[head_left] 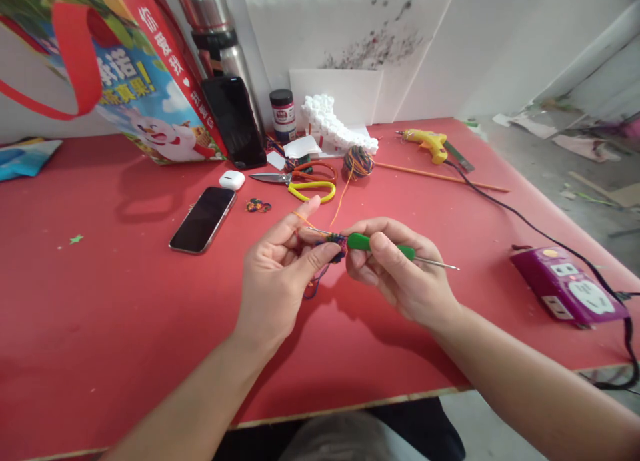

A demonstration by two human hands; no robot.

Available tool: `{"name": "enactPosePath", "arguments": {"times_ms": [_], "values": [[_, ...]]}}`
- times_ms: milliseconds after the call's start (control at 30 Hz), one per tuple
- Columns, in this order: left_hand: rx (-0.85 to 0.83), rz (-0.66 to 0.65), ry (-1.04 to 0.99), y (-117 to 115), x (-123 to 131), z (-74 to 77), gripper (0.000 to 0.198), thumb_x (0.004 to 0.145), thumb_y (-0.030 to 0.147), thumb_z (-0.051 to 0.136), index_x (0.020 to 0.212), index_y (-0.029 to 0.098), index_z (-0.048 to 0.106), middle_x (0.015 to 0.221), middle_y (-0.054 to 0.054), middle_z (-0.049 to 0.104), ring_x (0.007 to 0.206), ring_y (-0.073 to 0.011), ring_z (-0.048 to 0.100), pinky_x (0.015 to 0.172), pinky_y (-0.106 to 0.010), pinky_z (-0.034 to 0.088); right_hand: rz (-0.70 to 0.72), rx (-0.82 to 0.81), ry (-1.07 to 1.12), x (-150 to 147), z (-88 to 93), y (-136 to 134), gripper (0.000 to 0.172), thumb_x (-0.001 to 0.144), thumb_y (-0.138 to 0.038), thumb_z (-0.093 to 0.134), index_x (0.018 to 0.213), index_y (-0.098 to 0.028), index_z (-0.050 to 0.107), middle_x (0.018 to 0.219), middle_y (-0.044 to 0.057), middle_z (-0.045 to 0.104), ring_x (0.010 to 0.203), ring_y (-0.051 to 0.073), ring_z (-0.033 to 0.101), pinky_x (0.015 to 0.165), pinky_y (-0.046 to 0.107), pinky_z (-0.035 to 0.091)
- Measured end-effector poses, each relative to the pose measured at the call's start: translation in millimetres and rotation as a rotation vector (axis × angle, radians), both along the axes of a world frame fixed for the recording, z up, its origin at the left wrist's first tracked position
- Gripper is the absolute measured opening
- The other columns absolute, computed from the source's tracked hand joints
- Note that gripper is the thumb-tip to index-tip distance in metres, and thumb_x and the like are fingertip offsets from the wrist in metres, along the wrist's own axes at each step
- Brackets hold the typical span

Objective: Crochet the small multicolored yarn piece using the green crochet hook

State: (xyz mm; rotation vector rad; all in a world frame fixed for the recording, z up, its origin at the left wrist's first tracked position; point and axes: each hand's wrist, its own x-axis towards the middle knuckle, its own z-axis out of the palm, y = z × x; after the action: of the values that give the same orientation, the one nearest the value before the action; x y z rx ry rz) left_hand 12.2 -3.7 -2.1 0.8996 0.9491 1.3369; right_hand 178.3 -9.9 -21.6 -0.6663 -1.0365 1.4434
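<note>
Between the thumb and fingers of my left hand (280,268) is a small multicoloured crochet piece (339,248), mostly dark blue and purple. Orange yarn (343,198) runs over my raised left index finger and on to a multicoloured yarn ball (358,162) behind. A purple strand hangs below the piece. My right hand (405,268) grips a crochet hook (380,246) by its green handle. Its metal shaft lies at the top of the crochet piece, and a thin metal end sticks out to the right. The stitches at the hook are too small to make out.
On the red table (150,354) are scissors (310,184), a phone (203,219), a white earbud case (232,180) and a yellow glue gun (425,143). A purple power socket (567,284) sits right, its black cable crossing nearby. Behind stand a gift bag (165,121) and flask (235,54).
</note>
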Motion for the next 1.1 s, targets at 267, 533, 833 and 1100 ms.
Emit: {"name": "enactPosePath", "arguments": {"times_ms": [267, 533, 833, 1100], "values": [[0.012, -0.011, 0.012, -1.0, 0.6, 0.6, 0.048, 0.073, 0.020, 0.095, 0.119, 0.029, 0.084, 0.079, 0.003, 0.070, 0.076, -0.0107, 0.068, 0.075, -0.021, 0.061, -0.009, -0.030, -0.044, -0.5, 4.6, -1.7, 0.028, 0.099, -0.046, 0.074, 0.108, -0.022, 0.083, 0.071, 0.001, 0.065, 0.057, 0.012, 0.051, 0.058, 0.032, 0.046], [0.019, -0.023, -0.006, -1.0, 1.4, 1.5, 0.048, 0.073, 0.017, 0.095, 0.119, 0.028, 0.084, 0.080, 0.003, 0.071, 0.074, -0.0110, 0.067, 0.072, -0.021, 0.061, -0.023, -0.083, -0.007, -3.2, 8.9, -0.4, 0.028, 0.091, -0.051, 0.082, 0.096, -0.023, 0.083, 0.070, 0.000, 0.063, 0.057, 0.012, 0.048, 0.055, 0.031, 0.044], [0.022, -0.059, -0.033, -2.2, 2.3, 2.6, 0.047, 0.076, 0.016, 0.093, 0.121, 0.028, 0.083, 0.080, 0.003, 0.070, 0.069, -0.0106, 0.064, 0.066, -0.022, 0.058, -0.012, -0.078, 0.080, -5.9, 5.9, 0.8, 0.023, 0.093, -0.045, 0.081, 0.098, -0.023, 0.085, 0.071, 0.000, 0.063, 0.055, 0.010, 0.045, 0.055, 0.030, 0.042], [0.052, -0.094, 0.003, -3.1, -1.8, -1.6, 0.040, 0.085, 0.020, 0.086, 0.124, 0.027, 0.082, 0.091, -0.001, 0.071, 0.071, -0.0112, 0.062, 0.066, -0.023, 0.055, -0.036, -0.075, 0.041, -6.3, 5.1, 2.1, 0.027, 0.092, -0.048, 0.081, 0.097, -0.022, 0.082, 0.072, -0.001, 0.059, 0.056, 0.010, 0.043, 0.054, 0.030, 0.041]]}}
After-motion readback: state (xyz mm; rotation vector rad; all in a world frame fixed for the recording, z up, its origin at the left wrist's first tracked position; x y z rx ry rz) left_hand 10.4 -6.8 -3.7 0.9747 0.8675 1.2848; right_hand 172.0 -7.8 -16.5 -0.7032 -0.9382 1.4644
